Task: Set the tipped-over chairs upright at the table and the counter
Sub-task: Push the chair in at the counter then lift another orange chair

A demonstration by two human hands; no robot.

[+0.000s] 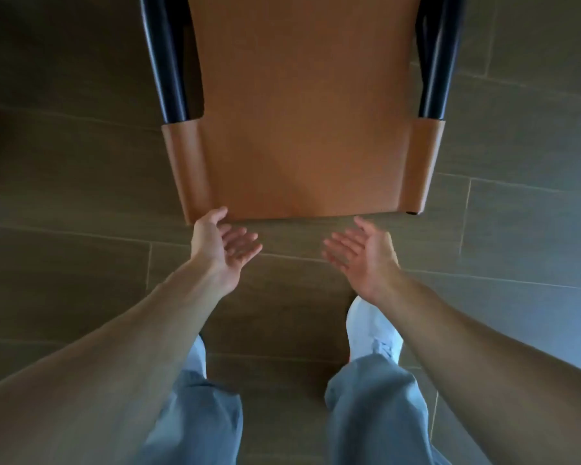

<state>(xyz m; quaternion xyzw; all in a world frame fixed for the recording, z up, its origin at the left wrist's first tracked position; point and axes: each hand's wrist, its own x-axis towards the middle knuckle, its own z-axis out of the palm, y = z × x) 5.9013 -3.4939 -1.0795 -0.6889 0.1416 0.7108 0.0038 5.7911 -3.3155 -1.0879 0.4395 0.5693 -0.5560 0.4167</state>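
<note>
On the tiled floor [81,196], the chair [299,129] lies tipped; left hand [220,245] and right hand [363,251], palms spread, empty, reach its backrest edge — gripping and lifting likely follow.

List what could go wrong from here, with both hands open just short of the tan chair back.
1. Neither the left hand nor the right hand grips the tan chair back yet; a hold on its smooth near edge alone might slip.
2. The white shoe stands close below that edge, so a dropped chair could land on it.
3. The black frame tubes might scrape the floor tiles.
</note>
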